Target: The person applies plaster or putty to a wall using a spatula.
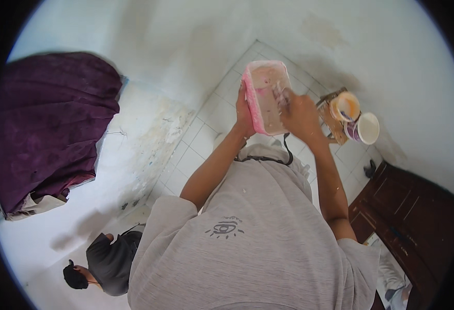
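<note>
In front of my torso, my left hand (244, 112) grips the side of a rectangular plastic tray (259, 119) with a pink, paint-crusted edge and pale residue inside. My right hand (298, 111) is at the tray's right half, fingers curled over a pale, blurred item whose kind I cannot make out. Just right of that hand, an orange-tinted tub (345, 103) with a dark item inside and a white bucket (364, 128) are at a small wooden stand (334, 126).
Pale, patchy walls (154, 124) meet a tiled floor (188, 155). A purple cloth (51, 119) hangs at the left. A person in dark clothes and a cap (108, 263) is at the lower left. A dark wooden door (413, 217) stands at the lower right.
</note>
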Motion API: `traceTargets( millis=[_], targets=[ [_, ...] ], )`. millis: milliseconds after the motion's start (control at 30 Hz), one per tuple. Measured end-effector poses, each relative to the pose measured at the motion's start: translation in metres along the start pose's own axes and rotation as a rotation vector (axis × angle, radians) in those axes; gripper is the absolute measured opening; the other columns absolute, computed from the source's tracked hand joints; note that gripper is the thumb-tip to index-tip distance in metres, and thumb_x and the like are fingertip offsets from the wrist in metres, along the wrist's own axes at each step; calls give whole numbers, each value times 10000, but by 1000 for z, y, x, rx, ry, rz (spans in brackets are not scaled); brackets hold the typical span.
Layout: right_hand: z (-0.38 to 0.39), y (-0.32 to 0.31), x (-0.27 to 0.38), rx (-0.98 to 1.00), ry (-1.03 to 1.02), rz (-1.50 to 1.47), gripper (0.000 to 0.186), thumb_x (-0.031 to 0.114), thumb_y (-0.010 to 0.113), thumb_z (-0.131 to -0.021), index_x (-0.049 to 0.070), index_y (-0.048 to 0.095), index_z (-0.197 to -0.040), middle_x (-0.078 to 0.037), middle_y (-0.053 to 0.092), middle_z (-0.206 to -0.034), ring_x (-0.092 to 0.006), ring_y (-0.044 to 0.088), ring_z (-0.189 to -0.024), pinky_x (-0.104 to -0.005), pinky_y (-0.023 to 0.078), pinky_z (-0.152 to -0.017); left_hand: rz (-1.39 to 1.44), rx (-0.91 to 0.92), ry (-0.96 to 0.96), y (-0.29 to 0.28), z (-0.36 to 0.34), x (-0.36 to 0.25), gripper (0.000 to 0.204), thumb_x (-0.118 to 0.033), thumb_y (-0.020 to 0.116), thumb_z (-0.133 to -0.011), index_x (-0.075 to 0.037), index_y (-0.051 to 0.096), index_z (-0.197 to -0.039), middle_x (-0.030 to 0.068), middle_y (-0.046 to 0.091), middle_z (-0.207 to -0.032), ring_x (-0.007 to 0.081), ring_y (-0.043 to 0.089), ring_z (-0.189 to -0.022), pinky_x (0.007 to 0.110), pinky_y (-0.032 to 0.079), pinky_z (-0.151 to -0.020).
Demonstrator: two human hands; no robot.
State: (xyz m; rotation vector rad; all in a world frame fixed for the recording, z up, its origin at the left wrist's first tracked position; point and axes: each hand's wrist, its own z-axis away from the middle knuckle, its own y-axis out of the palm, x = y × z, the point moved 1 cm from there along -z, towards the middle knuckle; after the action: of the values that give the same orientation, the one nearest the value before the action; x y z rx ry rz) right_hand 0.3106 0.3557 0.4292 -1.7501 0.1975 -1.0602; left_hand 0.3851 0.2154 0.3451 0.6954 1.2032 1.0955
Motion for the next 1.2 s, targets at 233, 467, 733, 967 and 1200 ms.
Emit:
traceTargets(
  millis=[233, 467, 733, 967, 1200],
  targets=[
    [-53, 55, 95, -76, -23, -142, 165, 111, 638, -828, -27, 617, -916, -290, 604, -684, -490, 622, -687, -541, 493, -637, 11, 87, 69, -38, 25, -94, 808, -718, 262, -1003, -95, 406, -1497, 130, 558, -1397, 284, 588, -1242, 447, 497, -1066],
    [-71, 138, 198, 8, -12, -163, 178, 118, 621, -872, -10, 613, -995, -290, 620, -715, -498, 625, -717, -574, 484, -648, -36, 126, -1, -116, 54, -182, 803, -719, 291, -998, -109, 404, -1508, 116, 560, -1403, 267, 585, -1248, 432, 496, -1067],
    [-83, 162, 270, -163, 159, 121, 180, 113, 601, -873, 21, 597, -1028, -282, 636, -713, -482, 642, -701, -570, 501, -619, 184, 204, -242, -134, 83, -266, 821, -742, 442, -941, -124, 455, -1482, 96, 578, -1396, 256, 595, -1232, 436, 497, -1062],
    [-73, 189, 309, -217, 91, 33, 212, 112, 632, -815, 19, 610, -1004, -265, 634, -671, -486, 637, -641, -566, 515, -608, 45, 115, -253, -162, 107, -274, 864, -781, 419, -920, -118, 460, -1472, 107, 589, -1370, 262, 588, -1236, 437, 490, -1068],
    [-70, 199, 323, -207, 111, 78, 246, 148, 673, -809, 5, 624, -1003, -276, 636, -676, -483, 645, -649, -560, 523, -610, -49, 225, -281, -156, 106, -284, 945, -843, 297, -897, -140, 381, -1522, 81, 527, -1439, 240, 554, -1278, 423, 464, -1094]
  ],
)
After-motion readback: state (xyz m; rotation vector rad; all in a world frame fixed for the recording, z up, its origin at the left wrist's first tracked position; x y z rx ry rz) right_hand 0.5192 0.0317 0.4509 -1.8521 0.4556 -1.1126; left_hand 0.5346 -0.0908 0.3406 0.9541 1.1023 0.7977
